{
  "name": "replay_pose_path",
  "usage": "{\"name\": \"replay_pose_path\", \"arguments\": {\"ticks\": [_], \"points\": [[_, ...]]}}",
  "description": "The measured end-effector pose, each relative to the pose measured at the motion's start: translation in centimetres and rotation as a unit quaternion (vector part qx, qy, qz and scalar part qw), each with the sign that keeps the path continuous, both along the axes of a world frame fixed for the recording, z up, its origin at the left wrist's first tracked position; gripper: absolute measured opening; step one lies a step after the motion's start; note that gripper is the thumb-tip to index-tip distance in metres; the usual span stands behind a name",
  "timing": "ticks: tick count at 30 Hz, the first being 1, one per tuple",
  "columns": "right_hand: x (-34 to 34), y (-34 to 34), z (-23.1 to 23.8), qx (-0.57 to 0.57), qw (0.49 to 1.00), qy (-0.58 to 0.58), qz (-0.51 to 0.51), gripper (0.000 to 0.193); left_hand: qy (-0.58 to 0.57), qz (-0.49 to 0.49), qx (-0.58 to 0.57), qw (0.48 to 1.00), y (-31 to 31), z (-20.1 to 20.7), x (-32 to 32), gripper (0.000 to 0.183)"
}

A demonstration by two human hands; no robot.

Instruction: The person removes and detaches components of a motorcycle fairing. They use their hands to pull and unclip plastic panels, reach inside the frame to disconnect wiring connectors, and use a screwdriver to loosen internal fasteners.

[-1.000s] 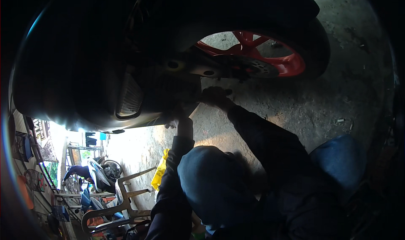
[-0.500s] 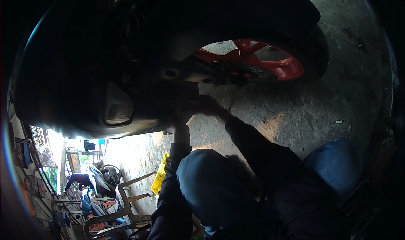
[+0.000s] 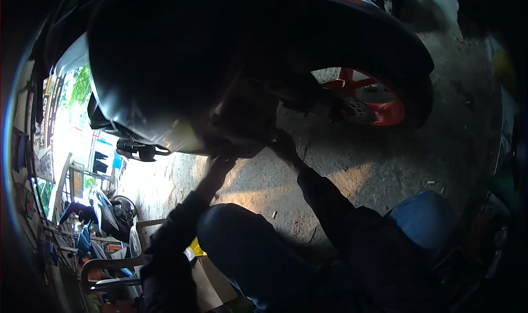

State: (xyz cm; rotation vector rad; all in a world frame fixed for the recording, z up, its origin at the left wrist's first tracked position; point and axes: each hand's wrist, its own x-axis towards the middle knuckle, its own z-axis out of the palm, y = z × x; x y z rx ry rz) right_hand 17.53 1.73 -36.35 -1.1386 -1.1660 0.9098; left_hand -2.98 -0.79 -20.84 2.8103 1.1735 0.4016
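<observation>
A motorcycle's dark, glossy body panel [image 3: 181,138] fills the upper middle, in deep shadow. My left hand [image 3: 221,167] is at its lower edge, fingers closed on the rim. Beside the panel's right corner, my right hand [image 3: 283,146] has its fingers bent against the edge, their tips lost in the dark. To the right of both hands is the motorcycle's wheel, with a red rim [image 3: 389,114], a black tyre [image 3: 422,101] and a brake disc [image 3: 356,108].
Rough concrete floor [image 3: 352,153] spreads under the motorcycle. My bent knees [image 3: 231,225] are below my hands. On the lower left stand a chair [image 3: 104,263], a cardboard box [image 3: 213,283], a yellow bag [image 3: 195,248] and a parked motorbike [image 3: 107,211] by a bright opening.
My view has shifted, and the motorcycle appears further right and lower. My hands have spread apart, the left toward the left along the panel's edge, the right to its corner.
</observation>
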Motion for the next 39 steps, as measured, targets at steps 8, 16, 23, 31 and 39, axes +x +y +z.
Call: {"name": "replay_pose_path", "arguments": {"ticks": [8,16,23,31,39], "points": [[-1.4,-1.5,-0.2,-0.163,0.957,0.241,-0.007,0.023,-0.295,0.37,-0.374,0.798,-1.3,3.3,3.0,0.027],[-3.5,0.9,-1.8,-0.187,0.807,0.556,-0.069,0.013,-0.175,0.227,0.013,0.958,0.4,-1.6,1.6,0.025],[-3.7,1.4,0.4,-0.266,0.82,0.506,-0.021,0.02,-0.275,0.158,-0.043,0.947,-0.6,0.0,1.1,0.028],[-2.5,0.1,1.4,-0.291,0.872,0.392,-0.021,0.015,-0.304,0.184,-0.106,0.929,-0.9,1.3,0.2,0.031],[-1.8,0.2,10.4,0.087,0.972,0.059,-0.211,0.031,-0.24,0.231,-0.107,0.937,-0.3,4.4,0.1,0.031]]}}
